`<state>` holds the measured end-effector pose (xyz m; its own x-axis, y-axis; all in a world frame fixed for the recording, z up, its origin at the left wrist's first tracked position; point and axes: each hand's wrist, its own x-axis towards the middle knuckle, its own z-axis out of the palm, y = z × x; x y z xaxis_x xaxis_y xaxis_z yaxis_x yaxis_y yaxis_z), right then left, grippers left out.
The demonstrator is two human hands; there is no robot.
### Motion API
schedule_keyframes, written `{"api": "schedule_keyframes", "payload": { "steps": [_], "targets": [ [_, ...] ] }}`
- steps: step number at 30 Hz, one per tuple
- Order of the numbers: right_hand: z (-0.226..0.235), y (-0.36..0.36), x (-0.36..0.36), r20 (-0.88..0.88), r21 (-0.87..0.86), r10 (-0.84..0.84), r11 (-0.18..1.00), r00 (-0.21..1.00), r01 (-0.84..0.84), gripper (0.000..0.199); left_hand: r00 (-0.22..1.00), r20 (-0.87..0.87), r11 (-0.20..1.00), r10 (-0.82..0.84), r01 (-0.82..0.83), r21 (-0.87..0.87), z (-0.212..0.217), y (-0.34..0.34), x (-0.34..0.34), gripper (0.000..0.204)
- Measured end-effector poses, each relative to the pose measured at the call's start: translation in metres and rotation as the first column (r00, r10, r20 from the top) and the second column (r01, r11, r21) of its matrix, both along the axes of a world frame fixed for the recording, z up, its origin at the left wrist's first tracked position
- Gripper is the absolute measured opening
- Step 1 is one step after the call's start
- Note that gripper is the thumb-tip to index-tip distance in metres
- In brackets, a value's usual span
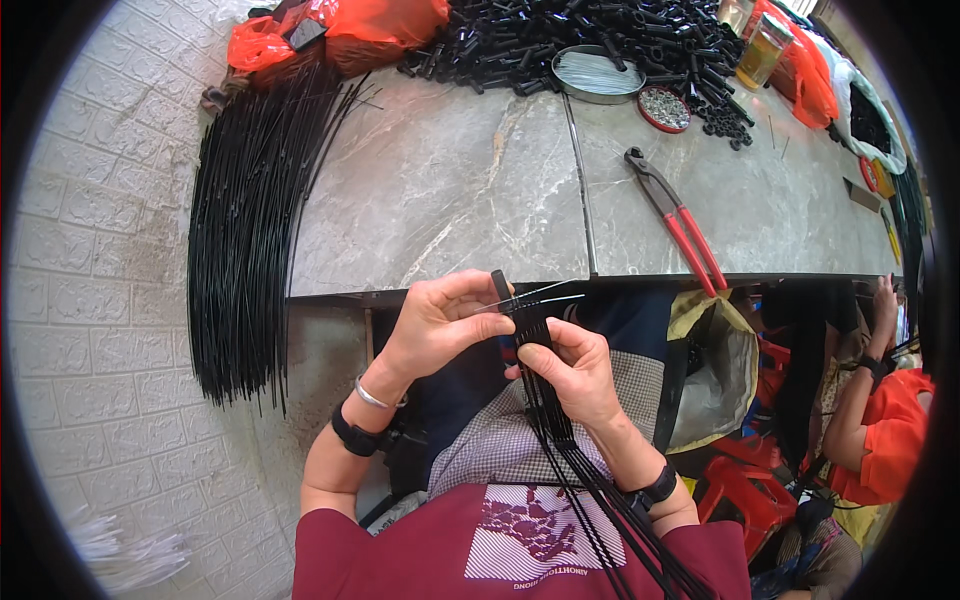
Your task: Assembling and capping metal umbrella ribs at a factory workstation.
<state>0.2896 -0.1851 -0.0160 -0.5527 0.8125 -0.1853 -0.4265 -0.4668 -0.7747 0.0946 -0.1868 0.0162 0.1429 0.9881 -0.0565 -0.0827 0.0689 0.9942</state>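
My left hand (440, 322) pinches a short black tube (501, 285) between thumb and fingers, at the top end of a bundle of thin black rods (545, 400). Two thin silvery wires (556, 298) cross near that end and stick out to the right. Just below, my right hand (580, 380) is closed round the bundle, thumb pressed on its front. From there the rods run down over my lap and fan out past my right forearm. My fingers hide how the tube, wires and rods join.
A marble-patterned table (450, 190) lies ahead, with red-handled pincers (680, 220), a round tin of pale wires (598, 75), a dish of small metal parts (664, 108) and piled black tubes (490, 45). Long black rods (250, 240) overhang its left edge. Another person (885, 430) sits at right.
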Motion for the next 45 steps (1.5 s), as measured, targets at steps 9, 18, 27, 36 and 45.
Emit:
{"api": "schedule_keyframes", "payload": {
  "steps": [9, 18, 27, 36, 45],
  "targets": [
    [-0.001, -0.004, -0.002, 0.056, 0.076, -0.042, 0.996, 0.998, 0.037, 0.015, 0.999, 0.016, 0.999, 0.035, -0.035, -0.030, 0.007, -0.004, 0.006, 0.030],
    [0.002, -0.010, -0.004, 0.101, 0.203, -0.167, 0.969, 0.981, 0.144, 0.012, 0.991, -0.088, 0.992, 0.106, -0.111, -0.058, 0.021, -0.009, 0.018, 0.026],
    [-0.002, -0.003, 0.004, -0.110, -0.057, 0.024, 0.998, 0.994, -0.031, 0.017, 0.997, 0.068, 0.998, -0.044, 0.047, -0.039, 0.012, -0.003, 0.005, 0.030],
    [-0.001, -0.010, -0.001, 0.038, 0.107, -0.125, 0.987, 0.991, 0.120, 0.013, 0.998, -0.052, 0.997, 0.047, -0.050, -0.056, 0.019, -0.006, 0.016, 0.027],
    [0.001, -0.013, -0.004, 0.088, 0.213, -0.224, 0.956, 0.971, 0.201, 0.012, 0.948, -0.290, 0.991, 0.130, -0.134, 0.006, 0.036, -0.011, 0.029, 0.031]
  ]
}}
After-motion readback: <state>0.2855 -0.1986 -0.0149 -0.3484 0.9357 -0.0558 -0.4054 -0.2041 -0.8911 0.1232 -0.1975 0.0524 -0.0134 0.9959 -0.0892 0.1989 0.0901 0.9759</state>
